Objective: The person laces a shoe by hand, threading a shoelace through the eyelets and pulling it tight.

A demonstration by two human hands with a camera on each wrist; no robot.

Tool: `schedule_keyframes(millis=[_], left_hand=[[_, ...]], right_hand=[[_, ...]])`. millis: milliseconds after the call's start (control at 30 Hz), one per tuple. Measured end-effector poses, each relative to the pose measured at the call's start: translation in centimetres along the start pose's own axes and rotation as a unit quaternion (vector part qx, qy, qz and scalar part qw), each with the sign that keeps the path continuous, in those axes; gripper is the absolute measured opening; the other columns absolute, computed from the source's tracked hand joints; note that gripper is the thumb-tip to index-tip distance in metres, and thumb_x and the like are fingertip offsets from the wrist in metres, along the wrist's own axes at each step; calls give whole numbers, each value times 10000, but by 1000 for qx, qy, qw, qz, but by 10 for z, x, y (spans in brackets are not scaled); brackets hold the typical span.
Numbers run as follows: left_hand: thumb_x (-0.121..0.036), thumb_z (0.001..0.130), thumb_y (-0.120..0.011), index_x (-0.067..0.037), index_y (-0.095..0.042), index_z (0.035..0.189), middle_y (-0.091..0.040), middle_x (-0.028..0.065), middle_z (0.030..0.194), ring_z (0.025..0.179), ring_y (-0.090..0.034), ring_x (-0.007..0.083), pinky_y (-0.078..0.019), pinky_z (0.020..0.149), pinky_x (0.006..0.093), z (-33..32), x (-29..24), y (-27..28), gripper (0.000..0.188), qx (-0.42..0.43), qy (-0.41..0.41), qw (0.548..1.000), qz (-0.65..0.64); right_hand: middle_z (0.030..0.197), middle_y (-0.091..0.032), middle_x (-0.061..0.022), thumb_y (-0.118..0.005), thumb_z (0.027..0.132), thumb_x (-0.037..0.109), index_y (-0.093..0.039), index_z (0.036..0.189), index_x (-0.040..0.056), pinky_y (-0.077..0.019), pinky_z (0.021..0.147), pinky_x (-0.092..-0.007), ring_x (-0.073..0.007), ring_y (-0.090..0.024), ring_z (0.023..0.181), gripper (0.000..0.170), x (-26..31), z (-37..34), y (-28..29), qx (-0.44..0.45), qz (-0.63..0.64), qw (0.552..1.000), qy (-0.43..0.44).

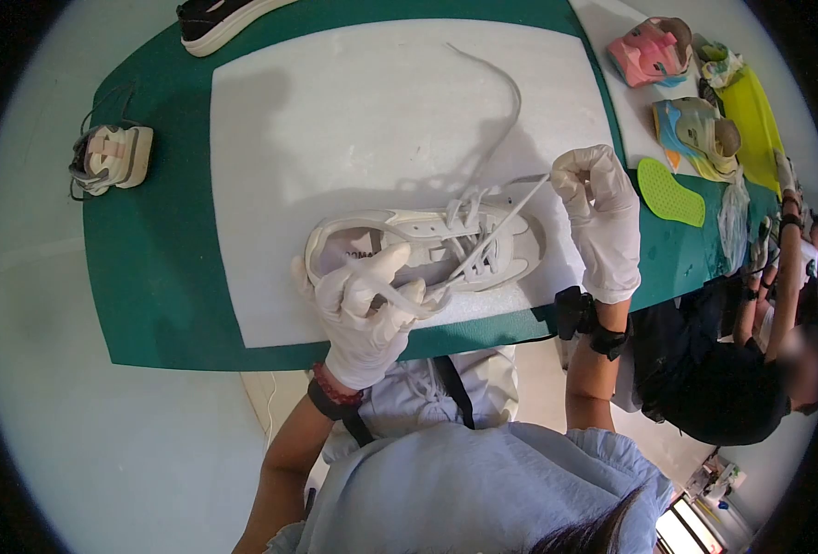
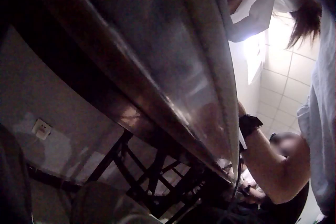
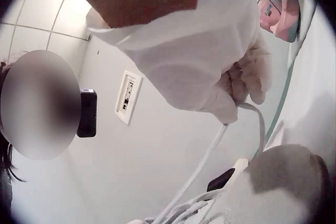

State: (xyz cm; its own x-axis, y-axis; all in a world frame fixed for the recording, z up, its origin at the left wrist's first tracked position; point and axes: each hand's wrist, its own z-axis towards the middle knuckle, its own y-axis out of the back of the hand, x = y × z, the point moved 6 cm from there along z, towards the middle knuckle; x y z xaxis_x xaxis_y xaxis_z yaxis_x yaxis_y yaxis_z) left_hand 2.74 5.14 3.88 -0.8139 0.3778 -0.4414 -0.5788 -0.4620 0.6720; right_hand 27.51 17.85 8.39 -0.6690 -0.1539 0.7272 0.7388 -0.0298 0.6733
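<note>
A white sneaker [image 1: 404, 222] lies on its sole on a white mat, toe to the right, laces partly threaded. In the head view, my gloved left hand [image 1: 358, 314] is at the near side of the heel opening, with a flat white shoelace [image 1: 386, 288] gripped among its fingers. Beyond the toe, my gloved right hand [image 1: 601, 222] pinches another stretch of lace between thumb and fingertips. That lace runs taut back to the eyelets. In the right wrist view the pinched lace [image 3: 194, 171] drops toward the sneaker's toe [image 3: 283, 182]. The left wrist view shows neither the left hand nor the sneaker.
The white mat [image 1: 354, 111] covers much of a green table [image 1: 164, 277]. A small sneaker [image 1: 112, 159] stands at left, a black shoe [image 1: 224, 20] at the far edge. Colourful shoes [image 1: 651, 53] and a green insole [image 1: 670, 192] lie right. Another person [image 1: 704, 369] works beyond.
</note>
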Motion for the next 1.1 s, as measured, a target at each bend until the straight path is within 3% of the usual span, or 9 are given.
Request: schedule_keyframes(millis=[133, 300, 467, 700, 833, 933, 1000, 1067, 1100], left_hand=[[-221, 746, -863, -369, -619, 886, -623, -90, 1277, 1204, -493, 233, -177, 1162, 699, 0, 1, -1, 317, -9, -6, 1000, 2], [-240, 717, -861, -360, -640, 885, -627, -92, 1259, 1179, -502, 223, -157, 1172, 691, 0, 0, -1, 303, -1, -4, 1000, 4], [-103, 760, -844, -268, -666, 957, -626, -10, 1290, 1149, -528, 261, -440, 950, 421, 9, -6, 5, 313, 1, -29, 1000, 5], [-104, 767, -846, -246, -666, 959, -626, -6, 1289, 1127, -540, 272, -456, 934, 426, 10, -5, 4, 299, 3, -29, 999, -18], [-191, 717, -861, -288, -633, 852, -645, -66, 1261, 1131, -537, 221, -241, 1100, 622, 6, -2, 1, 282, -7, -15, 1000, -18], [-191, 718, -860, -282, -630, 842, -648, -65, 1255, 1130, -540, 221, -250, 1093, 620, 7, -2, 2, 277, -2, -11, 1000, -16], [-132, 746, -848, -242, -645, 877, -640, -26, 1262, 1120, -548, 255, -378, 990, 506, 10, -4, 5, 265, 9, -22, 1000, -14], [-92, 764, -840, -216, -655, 899, -635, 0, 1266, 1113, -554, 277, -460, 924, 430, 10, -6, 6, 261, 15, -31, 999, -13], [-92, 762, -840, -217, -654, 898, -636, 0, 1264, 1113, -555, 277, -459, 925, 430, 10, -7, 5, 262, 14, -31, 999, -13]], right_hand=[[921, -628, -37, -675, 931, 40, -643, 998, 50, -472, 715, -257, -134, -572, 765, 75, -8, 1, 3, -37, 3, 999, 26], [919, -639, -20, -685, 958, 80, -648, 1014, 38, -471, 764, -250, -110, -567, 805, 78, -21, 3, 10, -82, 71, 994, -25], [903, -621, -6, -677, 991, 127, -652, 1021, 36, -458, 793, -245, -99, -534, 829, 99, -37, 2, 17, -106, 82, 989, -66], [958, -629, -31, -631, 1022, 128, -638, 1101, 32, -470, 822, -264, -126, -553, 870, 124, -55, 1, 15, -118, 93, 987, -59], [1049, -680, -97, -611, 1006, 75, -647, 1109, 31, -507, 879, -305, -212, -649, 958, 117, -19, -3, 16, -106, -47, 993, -17], [1129, -674, -146, -620, 994, 56, -628, 1094, -11, -500, 891, -288, -170, -630, 1001, 121, 43, -18, 19, -126, -172, 967, 142], [1111, -695, -122, -681, 946, 56, -668, 1076, 5, -521, 839, -296, -194, -668, 932, 140, 45, -34, -2, 4, 34, 988, 152], [1066, -687, -132, -677, 929, 98, -671, 1032, 46, -544, 792, -344, -279, -681, 908, 116, 77, -26, -22, 167, 28, 985, -42], [1036, -679, -132, -679, 923, 114, -667, 1009, 57, -548, 771, -359, -298, -682, 896, 104, 81, -26, -26, 200, 4, 979, -46]])
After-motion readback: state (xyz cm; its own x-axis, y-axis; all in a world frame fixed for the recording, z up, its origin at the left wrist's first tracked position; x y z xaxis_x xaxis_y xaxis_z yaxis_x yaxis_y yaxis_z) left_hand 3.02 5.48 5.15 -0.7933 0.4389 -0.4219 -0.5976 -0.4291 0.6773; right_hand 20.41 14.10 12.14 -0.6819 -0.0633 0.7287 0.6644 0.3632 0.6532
